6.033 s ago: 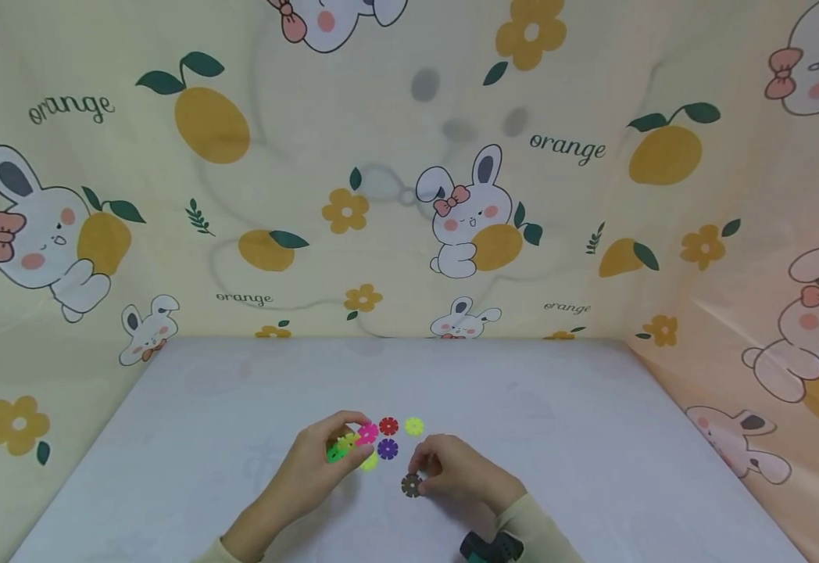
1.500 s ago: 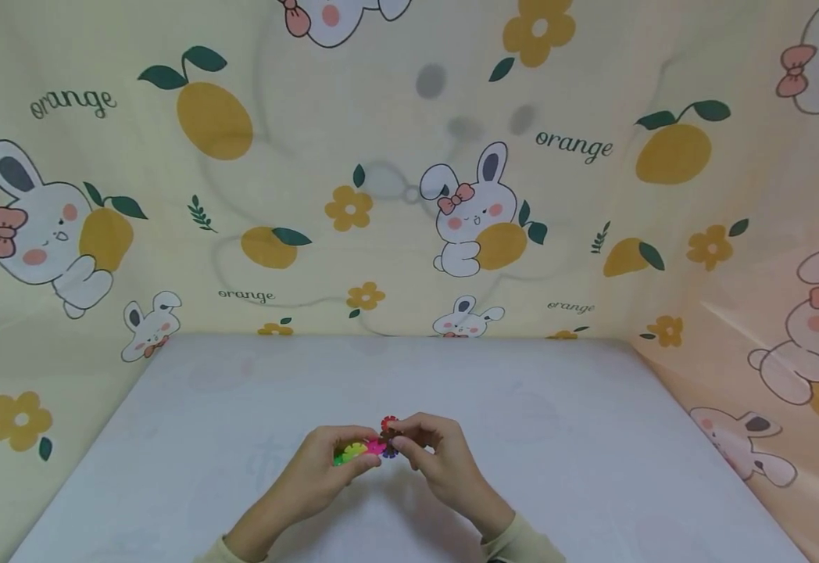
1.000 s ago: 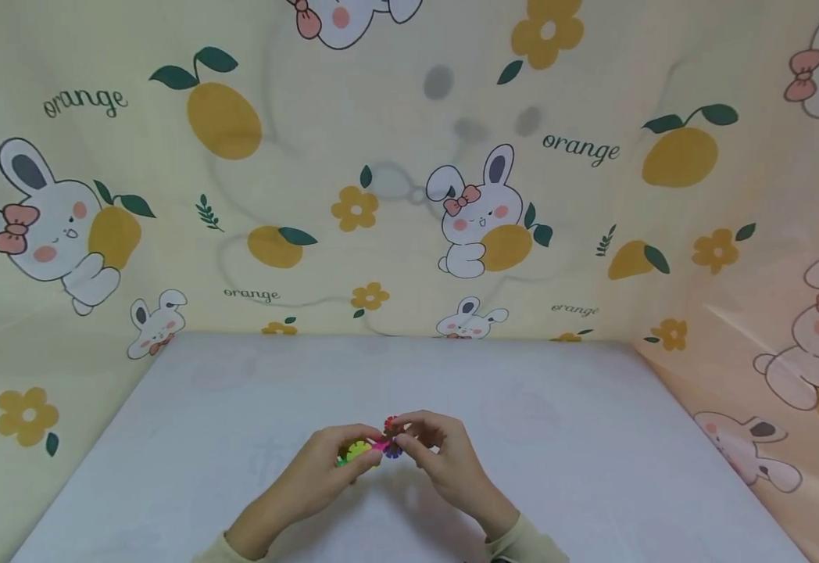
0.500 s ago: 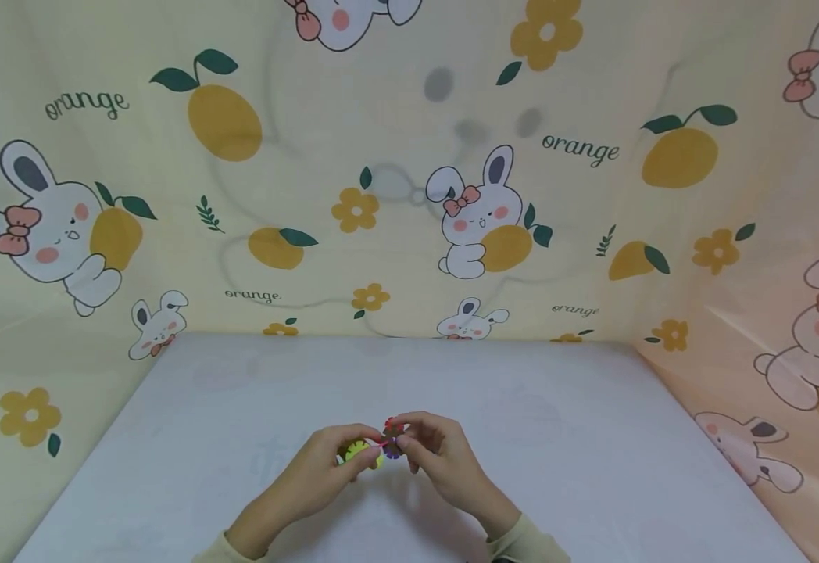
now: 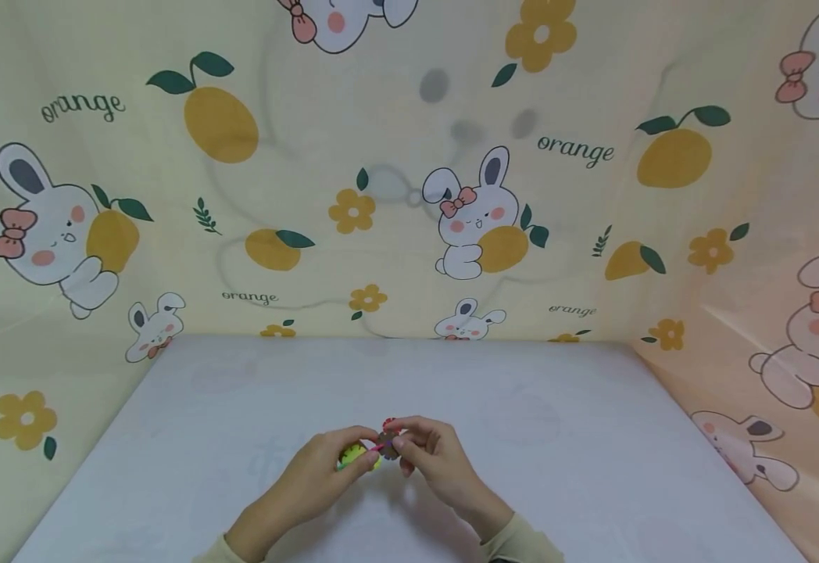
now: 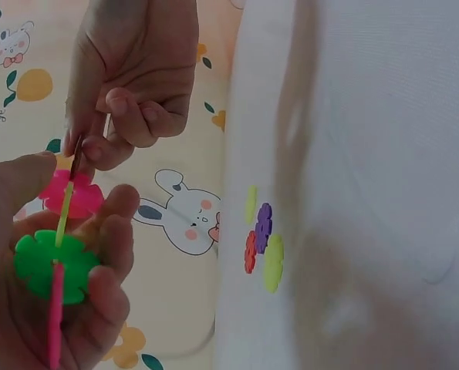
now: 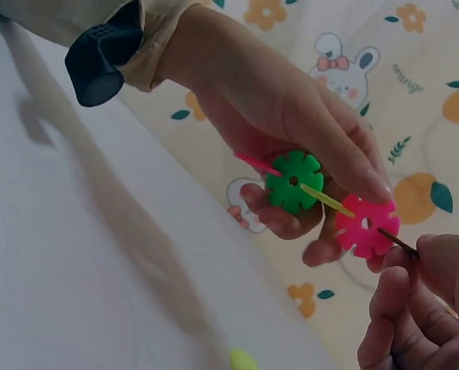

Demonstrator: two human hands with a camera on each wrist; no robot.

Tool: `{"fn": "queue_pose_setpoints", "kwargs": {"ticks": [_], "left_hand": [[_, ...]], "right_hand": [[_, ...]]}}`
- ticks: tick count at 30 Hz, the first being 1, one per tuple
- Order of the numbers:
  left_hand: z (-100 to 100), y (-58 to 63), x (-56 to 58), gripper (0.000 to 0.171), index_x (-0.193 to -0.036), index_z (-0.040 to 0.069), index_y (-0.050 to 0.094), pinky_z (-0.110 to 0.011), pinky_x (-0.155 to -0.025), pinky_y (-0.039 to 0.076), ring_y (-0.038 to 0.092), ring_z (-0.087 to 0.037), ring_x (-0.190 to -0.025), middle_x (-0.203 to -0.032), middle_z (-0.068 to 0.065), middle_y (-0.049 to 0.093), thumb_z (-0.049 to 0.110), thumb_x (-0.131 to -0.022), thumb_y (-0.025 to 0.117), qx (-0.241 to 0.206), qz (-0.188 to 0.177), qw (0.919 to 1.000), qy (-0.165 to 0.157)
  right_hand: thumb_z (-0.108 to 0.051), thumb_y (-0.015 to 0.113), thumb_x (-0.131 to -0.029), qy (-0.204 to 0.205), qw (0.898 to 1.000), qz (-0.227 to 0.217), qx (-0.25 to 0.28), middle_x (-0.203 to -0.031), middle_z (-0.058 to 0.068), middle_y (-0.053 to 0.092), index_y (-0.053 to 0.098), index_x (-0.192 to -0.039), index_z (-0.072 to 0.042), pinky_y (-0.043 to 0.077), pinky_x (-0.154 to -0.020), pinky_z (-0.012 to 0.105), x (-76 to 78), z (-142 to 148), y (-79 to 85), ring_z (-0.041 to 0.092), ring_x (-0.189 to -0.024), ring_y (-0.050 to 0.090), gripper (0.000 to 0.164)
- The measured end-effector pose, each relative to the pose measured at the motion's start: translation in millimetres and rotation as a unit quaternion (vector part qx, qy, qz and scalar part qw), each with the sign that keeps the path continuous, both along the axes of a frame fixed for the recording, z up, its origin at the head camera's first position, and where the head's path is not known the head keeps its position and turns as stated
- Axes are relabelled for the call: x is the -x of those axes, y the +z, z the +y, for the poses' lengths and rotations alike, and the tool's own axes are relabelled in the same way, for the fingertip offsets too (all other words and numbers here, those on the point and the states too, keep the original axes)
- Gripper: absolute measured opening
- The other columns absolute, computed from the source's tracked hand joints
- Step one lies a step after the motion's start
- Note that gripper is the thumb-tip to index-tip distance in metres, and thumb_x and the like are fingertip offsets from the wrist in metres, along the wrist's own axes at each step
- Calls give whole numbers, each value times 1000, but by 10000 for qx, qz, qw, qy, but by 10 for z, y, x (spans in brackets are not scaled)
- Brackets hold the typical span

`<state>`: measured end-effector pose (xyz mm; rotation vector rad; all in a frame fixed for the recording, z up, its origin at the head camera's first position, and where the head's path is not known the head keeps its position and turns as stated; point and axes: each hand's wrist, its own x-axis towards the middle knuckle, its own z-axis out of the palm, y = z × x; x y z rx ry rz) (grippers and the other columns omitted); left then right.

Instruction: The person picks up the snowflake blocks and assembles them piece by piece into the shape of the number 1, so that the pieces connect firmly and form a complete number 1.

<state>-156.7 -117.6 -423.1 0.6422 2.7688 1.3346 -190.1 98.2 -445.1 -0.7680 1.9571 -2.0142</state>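
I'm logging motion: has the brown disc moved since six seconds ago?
Yes: in the head view, the brown disc shifted left and nearer the table's far edge.

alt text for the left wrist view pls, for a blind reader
A left hand holds a chain of four notched discs, pink, green, yellow and pink, while the right hand pinches a brown disc at its end. Four loose discs, two yellow, one purple and one red, lie on a white table.

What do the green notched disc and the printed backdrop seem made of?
Green notched disc: probably rigid plastic, smooth; uniform colour and clean-edged notches suggest it. Printed backdrop: likely fabric or thin plastic sheeting, low-sheen; soft creases show, no visible weave.
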Motion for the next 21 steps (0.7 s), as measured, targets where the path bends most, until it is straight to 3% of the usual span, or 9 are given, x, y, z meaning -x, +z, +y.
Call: {"fn": "queue_pose_setpoints", "kwargs": {"ticks": [7,14,21], "left_hand": [[29,7,-6,38,-129,27,61,-22,-56,42,50,-2,-66,-87,9,65,45,-95,67,560,100,9981,224],[49,-22,-11,34,-125,32,61,-21,-57,40,48,-1,-65,-84,10,62,38,-93,72,875,489,9944,332],[10,18,-5,37,-127,28,63,-21,-59,41,50,-2,-66,-88,9,66,41,-93,71,984,318,9930,561]], "right_hand": [[-9,61,-100,-72,9986,-533,-19,-83,-14,71,54,-127,15,49,-64,15,-26,-41,-26,0,-63,56,36],[-7,62,-99,-201,9976,-665,59,-80,-13,71,48,-119,17,50,-65,16,-53,-76,-21,1,-62,56,34],[-20,54,-106,-624,9954,-602,-407,-87,2,69,54,-122,16,52,-65,20,32,-14,26,4,-63,58,40]]}}
